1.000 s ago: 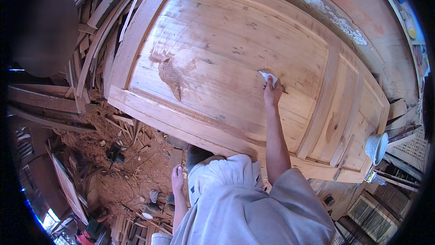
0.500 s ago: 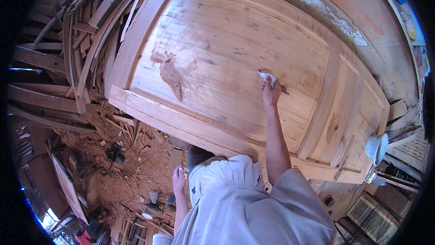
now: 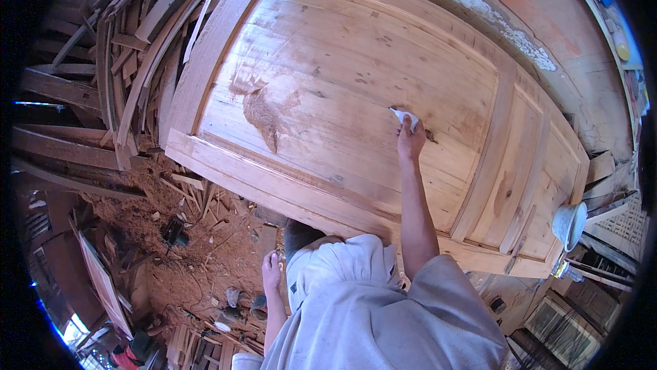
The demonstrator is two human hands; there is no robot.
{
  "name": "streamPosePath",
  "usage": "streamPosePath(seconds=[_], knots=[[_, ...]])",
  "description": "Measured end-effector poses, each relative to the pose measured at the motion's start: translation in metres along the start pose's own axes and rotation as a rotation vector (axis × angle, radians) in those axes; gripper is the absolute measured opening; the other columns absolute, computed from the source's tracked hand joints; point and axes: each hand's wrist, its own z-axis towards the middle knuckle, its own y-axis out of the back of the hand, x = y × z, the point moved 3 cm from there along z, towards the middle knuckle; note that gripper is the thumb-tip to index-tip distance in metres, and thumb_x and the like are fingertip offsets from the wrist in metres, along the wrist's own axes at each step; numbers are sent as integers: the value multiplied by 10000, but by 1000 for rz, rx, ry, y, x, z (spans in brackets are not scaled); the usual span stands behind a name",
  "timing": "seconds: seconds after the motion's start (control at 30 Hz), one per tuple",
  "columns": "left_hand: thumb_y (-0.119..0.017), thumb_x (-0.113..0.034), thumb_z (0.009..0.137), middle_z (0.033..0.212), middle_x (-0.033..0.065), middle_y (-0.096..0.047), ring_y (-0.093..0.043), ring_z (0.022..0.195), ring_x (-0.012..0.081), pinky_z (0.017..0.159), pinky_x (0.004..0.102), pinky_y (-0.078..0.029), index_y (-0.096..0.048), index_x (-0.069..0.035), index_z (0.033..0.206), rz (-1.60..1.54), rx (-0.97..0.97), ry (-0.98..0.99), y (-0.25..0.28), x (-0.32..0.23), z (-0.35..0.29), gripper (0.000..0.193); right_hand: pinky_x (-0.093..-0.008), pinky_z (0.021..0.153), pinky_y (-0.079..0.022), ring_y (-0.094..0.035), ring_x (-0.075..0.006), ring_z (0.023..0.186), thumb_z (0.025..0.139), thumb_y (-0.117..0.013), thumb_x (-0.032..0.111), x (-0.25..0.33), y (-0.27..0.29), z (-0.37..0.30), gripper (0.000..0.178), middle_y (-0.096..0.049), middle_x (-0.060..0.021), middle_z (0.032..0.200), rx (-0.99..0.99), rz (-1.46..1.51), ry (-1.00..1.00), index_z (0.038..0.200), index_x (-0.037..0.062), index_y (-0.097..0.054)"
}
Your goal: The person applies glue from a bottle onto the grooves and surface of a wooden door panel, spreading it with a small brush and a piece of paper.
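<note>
A large panelled wooden door (image 3: 328,55) lies flat in front of me. My right hand (image 3: 410,141) reaches over its big panel, fingers closed on a small white flat piece (image 3: 404,117) that is pressed to the wood. Whether this is folded paper or a scraper, I cannot make out. Beside it is a dark knot (image 3: 430,135) in the boards. Farther left on the panel lies a heap of brown sawdust (image 3: 260,120). My left hand (image 3: 272,271) hangs low by my leg, fingers loosely bent and apart, apparently holding nothing.
Stacked wood offcuts (image 3: 147,48) crowd the left side. Sawdust and scraps cover the floor (image 3: 198,253). At the door's right end stands a pale bucket (image 3: 569,226), with a clear bottle (image 3: 568,272) beside it. A thin wood strip (image 3: 521,236) rests on the door's near right part.
</note>
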Motion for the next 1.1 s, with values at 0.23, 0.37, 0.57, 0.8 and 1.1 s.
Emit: streamPosePath(seconds=[0.23,0.37,0.57,0.8,1.1], knots=[[-481,-306,990,1029,82,-639,-625,909,140,728,266,-481,-577,-19,1177,-59,14,-11,-4,1,2,355,-297,477,-531,-621,-150,581,929,-608,257,-7,-1,5,306,-629,-108,815,-10,9,25,945,-45,-560],[-478,-299,991,1021,82,-638,-622,905,136,735,263,-481,-578,-18,1175,-53,10,-22,-3,3,3,350,-292,468,-494,-604,-140,550,924,-616,254,-4,-6,4,284,-621,-83,735,-9,-76,69,916,-27,-573],[-478,-297,990,1034,85,-637,-626,911,145,740,272,-487,-576,-13,1176,-71,11,7,-3,0,2,352,-283,463,-462,-581,-125,526,924,-618,240,11,-11,-3,253,-607,-67,690,-15,-18,-7,918,-9,-576],[-476,-302,991,1046,90,-634,-625,916,152,754,275,-488,-573,-17,1185,-58,10,-19,-1,6,6,358,-282,479,-463,-586,-130,533,924,-620,251,15,-20,-7,260,-605,-67,684,14,61,9,916,-5,-575],[-476,-310,991,1049,81,-636,-618,928,147,756,276,-487,-576,-26,1182,-56,9,1,-3,0,5,357,-263,483,-471,-562,-103,524,937,-601,271,13,-27,-3,256,-588,-36,655,13,-138,50,918,16,-582]])
